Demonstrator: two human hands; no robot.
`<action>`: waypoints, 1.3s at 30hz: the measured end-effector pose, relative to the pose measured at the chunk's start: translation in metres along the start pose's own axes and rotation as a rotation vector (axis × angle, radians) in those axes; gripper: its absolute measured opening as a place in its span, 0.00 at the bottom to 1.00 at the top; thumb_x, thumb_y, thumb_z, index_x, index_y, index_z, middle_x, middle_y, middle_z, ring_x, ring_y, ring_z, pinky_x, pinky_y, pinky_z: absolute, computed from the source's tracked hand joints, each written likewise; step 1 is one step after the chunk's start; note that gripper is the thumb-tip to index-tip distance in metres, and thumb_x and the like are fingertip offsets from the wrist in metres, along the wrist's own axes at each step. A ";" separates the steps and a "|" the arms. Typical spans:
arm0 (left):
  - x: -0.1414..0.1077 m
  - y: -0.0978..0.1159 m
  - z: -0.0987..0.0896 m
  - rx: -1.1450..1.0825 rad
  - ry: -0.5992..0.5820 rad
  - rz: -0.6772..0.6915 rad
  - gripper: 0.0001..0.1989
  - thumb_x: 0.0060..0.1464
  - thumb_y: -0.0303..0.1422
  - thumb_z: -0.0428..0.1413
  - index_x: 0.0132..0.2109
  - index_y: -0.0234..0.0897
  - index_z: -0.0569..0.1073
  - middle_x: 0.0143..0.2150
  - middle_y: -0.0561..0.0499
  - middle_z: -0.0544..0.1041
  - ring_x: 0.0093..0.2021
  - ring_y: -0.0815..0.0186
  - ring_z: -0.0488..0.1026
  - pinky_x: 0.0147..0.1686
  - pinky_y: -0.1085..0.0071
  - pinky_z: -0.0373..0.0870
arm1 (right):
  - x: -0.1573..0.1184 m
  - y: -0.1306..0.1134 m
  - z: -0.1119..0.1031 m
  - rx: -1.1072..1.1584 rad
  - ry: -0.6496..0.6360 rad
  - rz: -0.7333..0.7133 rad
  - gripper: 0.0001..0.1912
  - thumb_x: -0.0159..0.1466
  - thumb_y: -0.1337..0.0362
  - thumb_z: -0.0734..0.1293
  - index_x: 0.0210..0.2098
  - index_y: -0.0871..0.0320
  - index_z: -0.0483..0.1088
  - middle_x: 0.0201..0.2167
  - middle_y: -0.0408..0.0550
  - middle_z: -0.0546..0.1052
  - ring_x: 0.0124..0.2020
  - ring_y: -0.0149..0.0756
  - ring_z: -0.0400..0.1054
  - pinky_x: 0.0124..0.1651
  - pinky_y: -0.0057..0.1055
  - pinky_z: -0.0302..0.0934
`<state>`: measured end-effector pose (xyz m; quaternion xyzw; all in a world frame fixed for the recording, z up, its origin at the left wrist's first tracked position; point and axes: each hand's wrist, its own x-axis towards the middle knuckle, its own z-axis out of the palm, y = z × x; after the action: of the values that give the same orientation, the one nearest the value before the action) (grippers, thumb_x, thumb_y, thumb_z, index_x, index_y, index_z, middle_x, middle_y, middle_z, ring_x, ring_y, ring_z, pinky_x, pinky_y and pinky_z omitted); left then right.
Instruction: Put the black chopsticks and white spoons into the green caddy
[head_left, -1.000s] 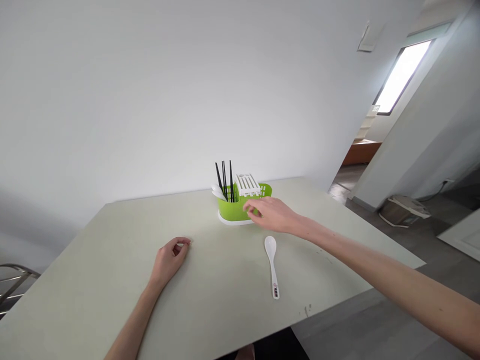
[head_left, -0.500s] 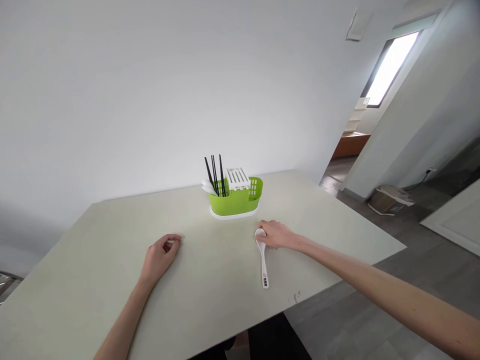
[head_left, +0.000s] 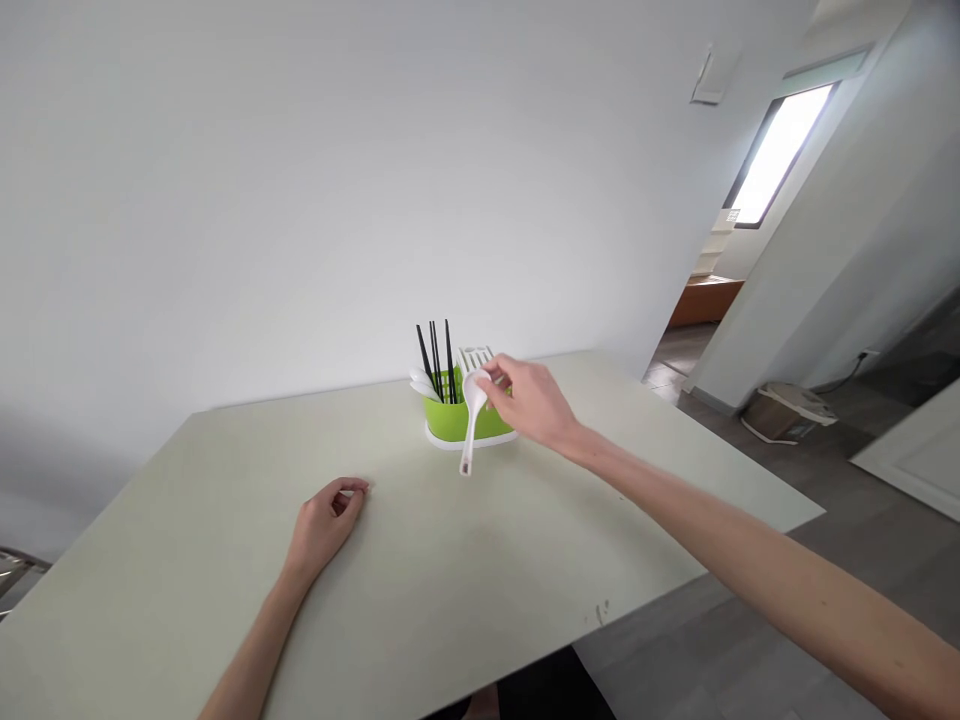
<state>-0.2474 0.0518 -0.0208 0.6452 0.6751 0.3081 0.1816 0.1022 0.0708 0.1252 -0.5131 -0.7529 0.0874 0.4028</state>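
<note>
My right hand (head_left: 529,395) pinches a white soup spoon (head_left: 473,405) by its bowl end, with the handle hanging downward above the table. The spoon is in front of a green cutlery holder (head_left: 446,422) on a white base. Black chopsticks (head_left: 436,362) stand in the holder's left part, and white spoons (head_left: 424,384) lean out at its left end. A white slotted rack (head_left: 474,353) tops the middle; the holder's right part is hidden behind my hand. My left hand (head_left: 322,525) rests on the table, fingers curled to the thumb, with nothing visible in it.
The pale table (head_left: 420,600) stands against a white wall (head_left: 337,200). Dark marks (head_left: 600,610) show near its front edge. On the floor to the right is a box-like appliance (head_left: 787,412), near a white door (head_left: 919,455).
My right hand has lifted the spoon off the table and carried it forward and left to the holder. My left hand has stayed in place. The view has shifted slightly.
</note>
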 end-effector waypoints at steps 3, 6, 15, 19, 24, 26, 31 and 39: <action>0.000 -0.001 0.001 -0.002 0.003 0.018 0.20 0.56 0.50 0.52 0.44 0.43 0.80 0.27 0.54 0.77 0.29 0.63 0.71 0.32 0.70 0.67 | 0.025 -0.013 -0.006 -0.096 0.199 -0.101 0.08 0.74 0.59 0.63 0.45 0.53 0.73 0.39 0.42 0.84 0.36 0.36 0.78 0.39 0.31 0.62; 0.000 -0.002 0.002 -0.005 0.007 0.041 0.20 0.56 0.49 0.52 0.43 0.43 0.80 0.26 0.54 0.76 0.28 0.63 0.71 0.32 0.70 0.67 | 0.042 -0.015 0.002 -0.182 0.286 -0.158 0.09 0.75 0.59 0.62 0.46 0.52 0.73 0.41 0.41 0.84 0.37 0.36 0.77 0.38 0.31 0.59; -0.003 -0.001 0.002 -0.010 0.004 0.047 0.18 0.56 0.47 0.52 0.42 0.44 0.80 0.27 0.54 0.77 0.29 0.63 0.72 0.33 0.69 0.68 | 0.055 -0.011 0.042 -0.361 0.273 -0.342 0.10 0.76 0.63 0.60 0.45 0.54 0.73 0.36 0.47 0.83 0.39 0.40 0.75 0.50 0.34 0.59; -0.003 -0.002 0.003 0.001 0.004 0.056 0.17 0.57 0.46 0.52 0.42 0.44 0.81 0.28 0.54 0.77 0.29 0.63 0.72 0.34 0.69 0.68 | 0.055 -0.006 0.053 -0.376 0.245 -0.371 0.10 0.76 0.65 0.60 0.44 0.55 0.74 0.36 0.48 0.84 0.40 0.40 0.75 0.54 0.35 0.58; -0.004 -0.002 0.003 0.000 0.009 0.074 0.16 0.57 0.45 0.52 0.42 0.44 0.81 0.28 0.54 0.78 0.29 0.63 0.73 0.34 0.69 0.69 | 0.049 0.008 0.071 -0.362 0.191 -0.400 0.11 0.75 0.65 0.61 0.42 0.55 0.74 0.39 0.50 0.84 0.42 0.40 0.76 0.61 0.39 0.55; -0.004 -0.002 0.003 -0.004 0.009 0.079 0.16 0.58 0.45 0.52 0.42 0.44 0.81 0.28 0.54 0.79 0.29 0.63 0.74 0.34 0.69 0.69 | 0.045 0.014 0.077 -0.359 0.173 -0.416 0.12 0.75 0.64 0.60 0.41 0.55 0.75 0.41 0.51 0.84 0.46 0.41 0.76 0.64 0.42 0.54; -0.005 -0.002 0.004 -0.003 0.008 0.091 0.15 0.58 0.44 0.52 0.42 0.44 0.81 0.29 0.54 0.78 0.30 0.63 0.74 0.35 0.69 0.69 | 0.039 0.022 0.085 -0.373 0.108 -0.414 0.15 0.76 0.64 0.57 0.43 0.53 0.76 0.42 0.51 0.84 0.49 0.44 0.74 0.67 0.49 0.52; -0.006 0.000 0.003 -0.002 0.002 0.087 0.15 0.58 0.44 0.52 0.42 0.43 0.80 0.28 0.54 0.78 0.29 0.63 0.74 0.35 0.69 0.69 | 0.032 0.027 0.092 -0.431 0.051 -0.464 0.14 0.74 0.67 0.59 0.43 0.53 0.77 0.38 0.52 0.83 0.52 0.46 0.71 0.69 0.51 0.51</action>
<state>-0.2448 0.0467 -0.0233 0.6734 0.6464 0.3169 0.1680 0.0522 0.1363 0.0659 -0.4033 -0.8406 -0.1813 0.3128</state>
